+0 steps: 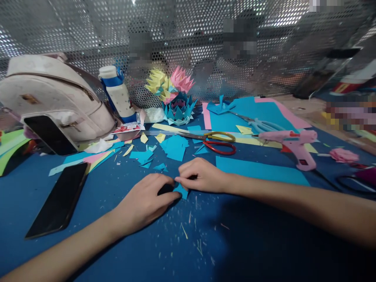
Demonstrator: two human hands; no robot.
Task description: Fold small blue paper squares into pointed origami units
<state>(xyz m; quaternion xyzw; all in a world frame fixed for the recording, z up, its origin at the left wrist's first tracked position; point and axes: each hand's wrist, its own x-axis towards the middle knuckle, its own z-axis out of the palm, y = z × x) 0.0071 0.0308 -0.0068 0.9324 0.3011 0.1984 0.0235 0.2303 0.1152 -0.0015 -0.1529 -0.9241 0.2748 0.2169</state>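
Note:
A small blue paper piece (181,191) lies between my two hands near the middle of the blue table. My left hand (148,197) has its thumb and fingers closed at the left edge of this piece. From the right, my right hand (202,175) pinches the upper edge of the same piece, its fingers curled. Just beyond the hands are blue paper scraps (175,147) and small yellow pieces (160,137). Scissors (219,143) with one yellow and one red handle rest behind my right hand.
Two phones (60,199) (49,135), a white backpack (55,94) and a bottle (117,94) are at left. Folded paper flowers (179,107) stand at the back. A pink glue gun (293,145), blue scissors (264,124) and large blue sheets (261,170) lie at right.

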